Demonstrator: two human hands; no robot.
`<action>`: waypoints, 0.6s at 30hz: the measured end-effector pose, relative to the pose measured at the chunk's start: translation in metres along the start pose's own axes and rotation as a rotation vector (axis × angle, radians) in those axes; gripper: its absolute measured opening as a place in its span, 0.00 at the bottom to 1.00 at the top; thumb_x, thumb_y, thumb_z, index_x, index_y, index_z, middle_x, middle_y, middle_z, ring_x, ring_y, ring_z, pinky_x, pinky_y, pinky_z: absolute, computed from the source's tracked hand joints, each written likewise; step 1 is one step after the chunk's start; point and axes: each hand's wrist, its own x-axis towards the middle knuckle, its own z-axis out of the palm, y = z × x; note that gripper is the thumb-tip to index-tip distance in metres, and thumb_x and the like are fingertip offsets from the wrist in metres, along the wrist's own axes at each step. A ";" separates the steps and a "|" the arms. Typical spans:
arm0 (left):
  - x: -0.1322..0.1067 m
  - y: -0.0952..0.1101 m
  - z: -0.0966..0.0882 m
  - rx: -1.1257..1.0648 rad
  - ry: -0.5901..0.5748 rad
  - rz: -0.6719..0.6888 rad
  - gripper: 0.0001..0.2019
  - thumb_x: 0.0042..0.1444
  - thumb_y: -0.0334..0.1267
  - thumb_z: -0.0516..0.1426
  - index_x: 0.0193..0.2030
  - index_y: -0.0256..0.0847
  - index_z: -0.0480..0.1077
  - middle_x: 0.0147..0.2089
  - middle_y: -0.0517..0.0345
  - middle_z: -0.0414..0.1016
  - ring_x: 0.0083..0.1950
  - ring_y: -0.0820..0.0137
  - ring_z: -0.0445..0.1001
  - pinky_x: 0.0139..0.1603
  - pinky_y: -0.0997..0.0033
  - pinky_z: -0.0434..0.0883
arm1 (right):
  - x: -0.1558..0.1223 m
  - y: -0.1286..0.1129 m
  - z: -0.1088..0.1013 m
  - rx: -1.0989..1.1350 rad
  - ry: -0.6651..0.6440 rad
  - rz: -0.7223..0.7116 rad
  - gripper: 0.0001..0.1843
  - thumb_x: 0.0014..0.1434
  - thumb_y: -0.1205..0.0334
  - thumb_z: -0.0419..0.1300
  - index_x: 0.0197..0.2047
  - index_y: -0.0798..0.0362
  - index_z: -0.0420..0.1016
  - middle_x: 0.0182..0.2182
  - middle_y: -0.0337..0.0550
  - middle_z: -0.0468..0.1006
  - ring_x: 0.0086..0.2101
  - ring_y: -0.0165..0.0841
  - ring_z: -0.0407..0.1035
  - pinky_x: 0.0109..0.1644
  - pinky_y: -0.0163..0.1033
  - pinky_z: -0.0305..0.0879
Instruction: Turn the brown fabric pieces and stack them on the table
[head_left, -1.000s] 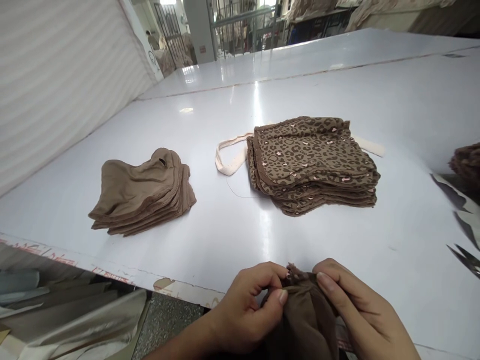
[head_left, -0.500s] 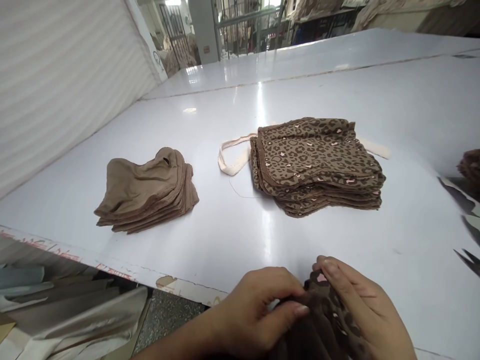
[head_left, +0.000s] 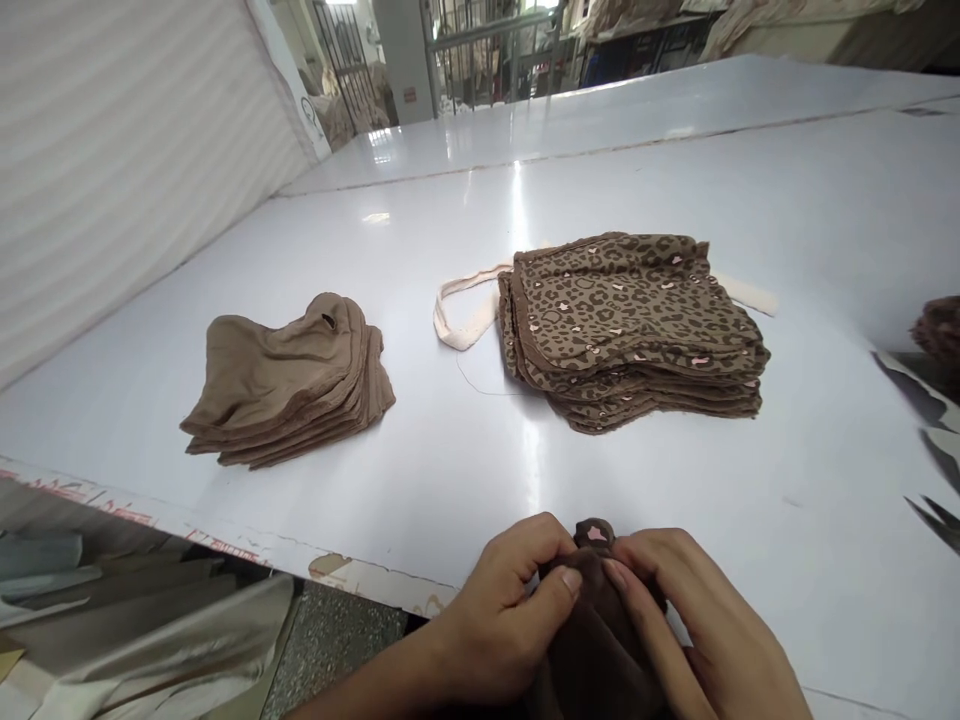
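At the near edge of the table, my left hand [head_left: 517, 610] and my right hand [head_left: 690, 620] both pinch a dark brown fabric piece [head_left: 592, 640]. A bit of leopard print with a pink spot shows at its top, between my fingertips. The lower part of the cloth drops out of the frame. Beyond my hands lies a stack of leopard-print fabric pieces [head_left: 637, 310] with brown undersides. To the left sits a stack of plain brown fabric pieces [head_left: 285, 380], its top piece rumpled, with a small dark hole near one corner.
A cream fabric strip [head_left: 465, 330] runs under the leopard stack on the white table [head_left: 420, 470]. Dark pointed blades [head_left: 937, 520] and a dark brown bundle [head_left: 937, 330] lie at the right edge. Fabric rolls [head_left: 150, 630] are below the table at left. A white quilted sheet [head_left: 135, 150] stands at upper left.
My right hand has moved left, close to my left hand. The fabric has turned, so its plain brown side now shows more and less print is seen.
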 end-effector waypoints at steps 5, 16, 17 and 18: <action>-0.003 0.000 -0.012 0.045 -0.164 0.192 0.05 0.55 0.35 0.48 0.28 0.39 0.57 0.30 0.57 0.60 0.35 0.69 0.62 0.39 0.69 0.62 | 0.007 0.009 -0.005 -0.070 0.073 -0.084 0.03 0.63 0.65 0.50 0.41 0.50 0.62 0.34 0.42 0.65 0.35 0.35 0.64 0.36 0.38 0.64; -0.004 0.009 -0.007 0.893 0.247 0.339 0.09 0.57 0.36 0.51 0.42 0.35 0.65 0.43 0.45 0.69 0.43 0.59 0.67 0.42 0.56 0.67 | 0.008 -0.004 -0.005 0.213 0.015 0.102 0.05 0.65 0.63 0.48 0.36 0.47 0.61 0.31 0.37 0.66 0.32 0.30 0.65 0.34 0.31 0.66; -0.005 0.009 -0.001 0.948 0.260 0.446 0.11 0.57 0.40 0.52 0.42 0.35 0.65 0.43 0.44 0.70 0.41 0.59 0.68 0.40 0.57 0.67 | 0.008 -0.008 -0.005 0.209 0.018 0.088 0.05 0.65 0.63 0.48 0.36 0.47 0.61 0.31 0.37 0.66 0.32 0.30 0.66 0.34 0.31 0.66; -0.006 0.007 0.004 0.994 0.290 0.528 0.12 0.57 0.42 0.53 0.41 0.34 0.65 0.41 0.44 0.71 0.38 0.59 0.68 0.38 0.58 0.67 | 0.007 -0.011 -0.006 0.203 0.023 0.082 0.05 0.65 0.63 0.49 0.36 0.47 0.61 0.31 0.37 0.66 0.32 0.30 0.66 0.34 0.31 0.66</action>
